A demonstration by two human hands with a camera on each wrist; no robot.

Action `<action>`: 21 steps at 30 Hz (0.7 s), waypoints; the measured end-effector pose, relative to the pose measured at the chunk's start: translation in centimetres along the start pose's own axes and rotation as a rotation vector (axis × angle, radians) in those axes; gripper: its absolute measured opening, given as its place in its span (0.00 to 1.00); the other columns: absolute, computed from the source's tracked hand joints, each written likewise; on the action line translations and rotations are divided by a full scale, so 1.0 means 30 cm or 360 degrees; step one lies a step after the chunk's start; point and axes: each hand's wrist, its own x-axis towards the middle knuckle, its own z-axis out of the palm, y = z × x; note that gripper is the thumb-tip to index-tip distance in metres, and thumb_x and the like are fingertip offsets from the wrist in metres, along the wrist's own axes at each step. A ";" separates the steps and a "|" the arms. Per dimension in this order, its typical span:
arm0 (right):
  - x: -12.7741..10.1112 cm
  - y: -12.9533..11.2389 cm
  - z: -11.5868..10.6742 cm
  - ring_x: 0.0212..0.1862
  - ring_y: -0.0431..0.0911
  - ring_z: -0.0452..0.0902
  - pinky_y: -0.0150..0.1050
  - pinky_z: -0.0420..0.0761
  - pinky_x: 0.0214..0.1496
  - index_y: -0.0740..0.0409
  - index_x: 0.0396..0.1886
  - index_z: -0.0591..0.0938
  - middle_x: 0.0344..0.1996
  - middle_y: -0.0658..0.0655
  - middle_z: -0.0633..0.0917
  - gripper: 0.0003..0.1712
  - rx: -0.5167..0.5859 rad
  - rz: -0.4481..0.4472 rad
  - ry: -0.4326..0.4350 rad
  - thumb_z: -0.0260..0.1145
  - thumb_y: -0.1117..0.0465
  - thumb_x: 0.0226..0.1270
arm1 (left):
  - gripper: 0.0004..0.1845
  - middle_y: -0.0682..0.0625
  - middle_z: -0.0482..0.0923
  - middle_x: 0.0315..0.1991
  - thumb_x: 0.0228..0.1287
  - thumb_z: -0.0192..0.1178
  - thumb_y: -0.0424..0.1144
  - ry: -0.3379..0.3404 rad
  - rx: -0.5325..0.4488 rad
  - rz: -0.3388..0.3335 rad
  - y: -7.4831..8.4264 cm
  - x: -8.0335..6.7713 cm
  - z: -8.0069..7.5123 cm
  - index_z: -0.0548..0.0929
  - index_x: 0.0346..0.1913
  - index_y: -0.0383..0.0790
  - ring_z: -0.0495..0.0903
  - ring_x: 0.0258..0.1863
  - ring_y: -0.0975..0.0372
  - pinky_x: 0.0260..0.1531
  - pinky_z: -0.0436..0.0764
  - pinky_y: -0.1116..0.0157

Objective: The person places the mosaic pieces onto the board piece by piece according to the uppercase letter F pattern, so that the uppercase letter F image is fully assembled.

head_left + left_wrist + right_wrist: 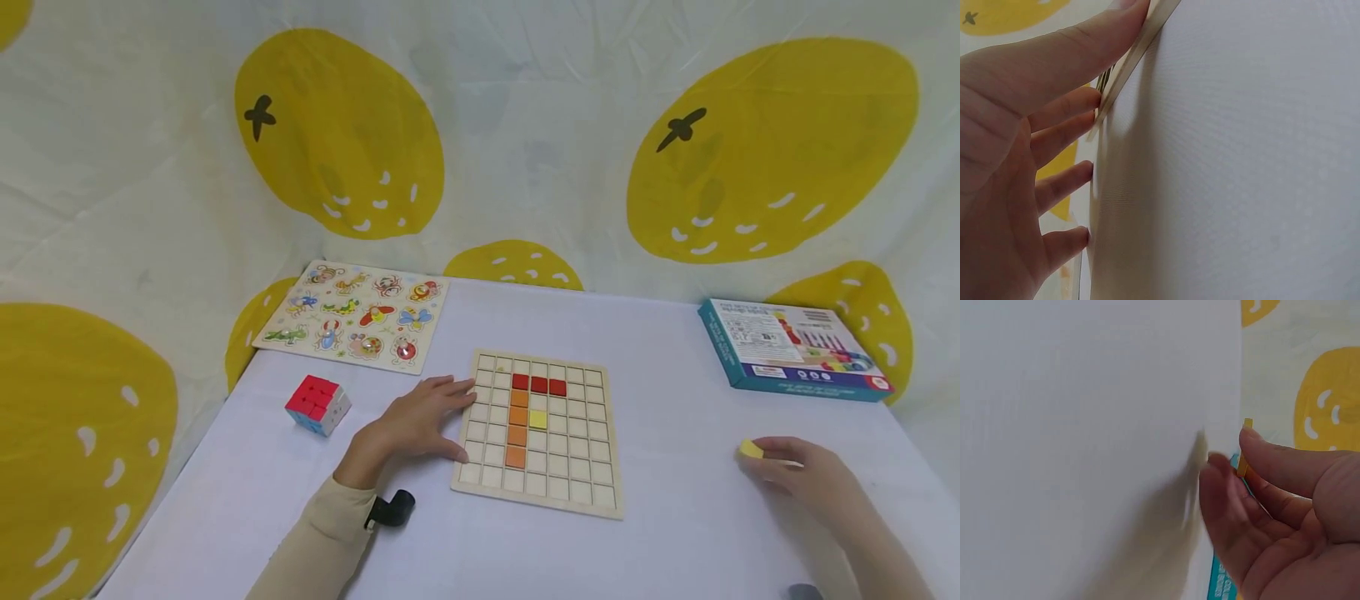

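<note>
Tabletop (675, 500) carried a wooden grid board (538, 430) near its middle, set square to you. Your left hand (420, 423) lay flat beside the board's left edge, fingers straight and spread, fingertips (1088, 100) touching the rim; judged as bracing the board so it would not slide. Grasped nothing. Your right hand (806, 475) was well apart from the board, to its right, pinching a small yellow tile (751, 450) between thumb and fingers; the right wrist view showed the tile (1245, 447) edge-on at the fingertips, raised just off the cloth. Board already held three red tiles (538, 384) in a row, an orange column (517, 427) below the leftmost, and one yellow tile seated just right of that column. Beyond the board: an insect peg puzzle (352, 313) at the far left, a colour cube (318, 404) near the left edge, a teal box (793, 348) at the far right. Box bore printed text, too small to read. No brand legible anywhere. Black wrist camera mount (390, 508) showed at your left sleeve.
</note>
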 end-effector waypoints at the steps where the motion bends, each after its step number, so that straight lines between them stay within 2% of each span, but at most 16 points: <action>1: -0.009 -0.014 -0.002 0.61 0.70 0.71 0.59 0.83 0.56 0.67 0.74 0.66 0.68 0.78 0.70 0.52 0.0004 -0.0036 0.0015 0.68 0.34 0.65 | 0.49 0.59 0.61 0.80 0.49 0.78 0.59 0.0001 0.0001 0.0002 0.000 0.000 0.000 0.71 0.75 0.51 0.55 0.82 0.52 0.75 0.67 0.43; 4: -0.032 -0.053 -0.007 0.62 0.70 0.71 0.58 0.83 0.56 0.65 0.74 0.69 0.68 0.76 0.72 0.48 -0.0028 -0.0136 0.0073 0.68 0.37 0.67 | 0.49 0.58 0.61 0.80 0.49 0.78 0.59 0.0002 0.0004 0.0008 0.002 -0.001 0.000 0.71 0.75 0.51 0.55 0.82 0.52 0.76 0.66 0.44; 10: -0.077 -0.144 -0.003 0.61 0.70 0.75 0.47 0.87 0.49 0.61 0.73 0.72 0.67 0.76 0.74 0.44 -0.0011 -0.0175 0.0160 0.69 0.38 0.67 | 0.49 0.58 0.61 0.81 0.49 0.78 0.58 -0.0001 0.0000 0.0001 0.006 -0.002 -0.002 0.71 0.75 0.51 0.55 0.82 0.52 0.76 0.66 0.44; 14: -0.103 -0.208 0.018 0.56 0.61 0.83 0.35 0.88 0.45 0.61 0.72 0.73 0.64 0.73 0.79 0.40 0.0031 -0.0293 0.0188 0.68 0.43 0.70 | 0.49 0.58 0.61 0.80 0.49 0.78 0.58 0.0005 0.0000 -0.0001 0.005 -0.002 -0.004 0.71 0.75 0.51 0.55 0.82 0.52 0.76 0.66 0.44; 17: -0.119 -0.256 0.046 0.50 0.52 0.87 0.24 0.84 0.39 0.62 0.71 0.74 0.60 0.71 0.83 0.35 0.0075 -0.0378 0.0206 0.68 0.49 0.71 | 0.49 0.58 0.61 0.81 0.49 0.78 0.59 0.0008 0.0009 0.0014 0.003 -0.003 -0.004 0.71 0.75 0.51 0.55 0.82 0.51 0.76 0.67 0.44; 21: -0.129 -0.322 0.102 0.43 0.49 0.89 0.22 0.82 0.37 0.62 0.66 0.79 0.54 0.69 0.87 0.28 0.0108 -0.0449 0.0226 0.69 0.55 0.71 | 0.50 0.58 0.61 0.81 0.49 0.78 0.59 0.0014 0.0011 0.0032 0.002 -0.005 -0.004 0.71 0.75 0.50 0.55 0.82 0.51 0.75 0.67 0.43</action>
